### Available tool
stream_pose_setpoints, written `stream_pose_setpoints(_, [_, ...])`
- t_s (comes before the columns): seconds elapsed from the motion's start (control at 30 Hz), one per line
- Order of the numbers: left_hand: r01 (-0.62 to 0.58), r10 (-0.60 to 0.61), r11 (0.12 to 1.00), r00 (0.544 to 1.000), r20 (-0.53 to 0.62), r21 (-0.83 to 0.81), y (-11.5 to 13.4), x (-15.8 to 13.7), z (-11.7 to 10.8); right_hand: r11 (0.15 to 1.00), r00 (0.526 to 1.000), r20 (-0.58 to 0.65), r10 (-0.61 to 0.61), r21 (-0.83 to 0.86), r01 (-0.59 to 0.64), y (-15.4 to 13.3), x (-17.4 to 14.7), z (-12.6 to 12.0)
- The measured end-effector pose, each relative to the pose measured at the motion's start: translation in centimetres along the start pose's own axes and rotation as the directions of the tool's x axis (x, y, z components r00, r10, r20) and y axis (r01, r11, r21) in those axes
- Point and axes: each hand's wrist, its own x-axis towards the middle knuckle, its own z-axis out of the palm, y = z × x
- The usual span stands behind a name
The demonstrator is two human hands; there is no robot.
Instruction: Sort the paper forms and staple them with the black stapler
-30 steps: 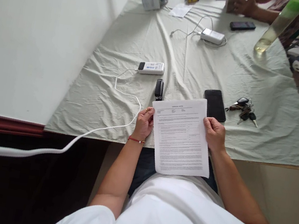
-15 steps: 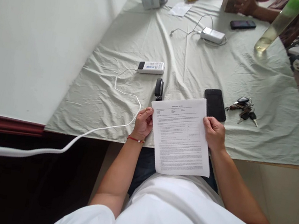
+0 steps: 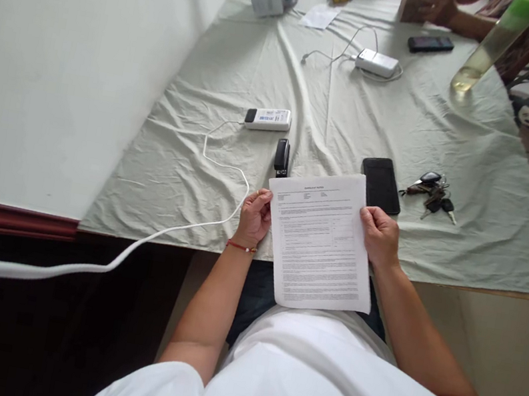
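A printed sheet of paper [image 3: 320, 244] is held up between my two hands at the table's near edge, tilted toward me over my lap. My left hand [image 3: 255, 215] pinches its upper left edge between thumb and fingers. At the upper right edge, my right hand [image 3: 380, 236] grips it the same way. Whether more sheets lie behind it, I cannot tell. Just beyond the paper's top left corner is a black stapler [image 3: 282, 157]. A black smartphone [image 3: 381, 185] lies past the top right corner, partly behind the sheet.
A bunch of keys [image 3: 432, 192] lies right of the phone. A white power bank [image 3: 267, 119] trails a cable [image 3: 157, 234] past my left arm. Farther back are another power bank [image 3: 376, 62], a second phone [image 3: 431, 45], a green-capped bottle [image 3: 492, 47] and another person's hand [image 3: 439, 5].
My hands and the paper stay practically still. At the far right, the other person's hand has shifted slightly, along with the brown board-like object beside it.
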Motion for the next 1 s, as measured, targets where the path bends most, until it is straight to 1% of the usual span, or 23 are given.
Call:
stream_pose_setpoints(0.2, [-0.008, 0.008, 0.999, 1.0, 0.005, 0.046, 0.0, -0.1, 0.4, 0.999, 1.0, -0.005, 0.013, 0.034, -0.013, 0.2, -0.1, 0.0])
stream_pose_setpoints(0.4, [-0.02, 0.018, 0.996, 0.999, 0.027, 0.092, -0.5, 0.0, 0.2, 0.999, 1.0, -0.005, 0.015, 0.044, -0.015, 0.0, 0.0, 0.0])
stream_pose_setpoints(0.47, [-0.05, 0.047, 0.989, 0.999, 0.026, 0.139, -0.9, 0.1, 0.1, 0.999, 1.0, -0.009, 0.011, 0.043, -0.011, -0.1, 0.0, 0.0])
stream_pose_setpoints(0.5, [-0.08, 0.077, 0.979, 0.997, 0.023, 0.188, -1.2, 0.2, 0.0, 0.999, 1.0, -0.013, 0.008, 0.042, -0.007, -0.1, 0.0, 0.0])
stream_pose_setpoints(0.57, [-0.161, 0.167, 0.93, 0.986, 0.008, 0.33, -1.6, 0.3, 0.1, 0.999, 1.0, -0.018, 0.001, 0.037, -0.001, -0.2, -0.1, 0.0])
stream_pose_setpoints(0.67, [-0.244, 0.29, 0.807, 0.957, -0.002, 0.538, -1.8, 0.2, 0.6, 1.0, 1.0, -0.023, -0.001, 0.031, 0.002, -0.3, -0.2, 0.0])
stream_pose_setpoints(0.73, [-0.266, 0.336, 0.75, 0.942, -0.003, 0.605, -1.8, 0.0, 1.2, 1.0, 1.0, -0.031, 0.002, 0.026, -0.001, -0.4, -0.2, -0.1])
stream_pose_setpoints(0.83, [-0.294, 0.375, 0.71, 0.927, 0.01, 0.64, -1.6, -0.3, 1.8, 1.0, 0.999, -0.04, 0.005, 0.023, -0.004, -0.5, -0.3, -0.1])
stream_pose_setpoints(0.93, [-0.29, 0.363, 0.728, 0.932, 0.01, 0.622, -1.5, -0.2, 1.7, 1.0, 0.999, -0.034, 0.01, 0.023, -0.009, -0.5, -0.4, -0.1])
stream_pose_setpoints(1.0, [-0.245, 0.3, 0.785, 0.954, -0.004, 0.569, -1.4, 0.2, 1.2, 0.999, 1.0, 0.003, 0.025, 0.034, -0.026, -0.5, -0.4, -0.1])
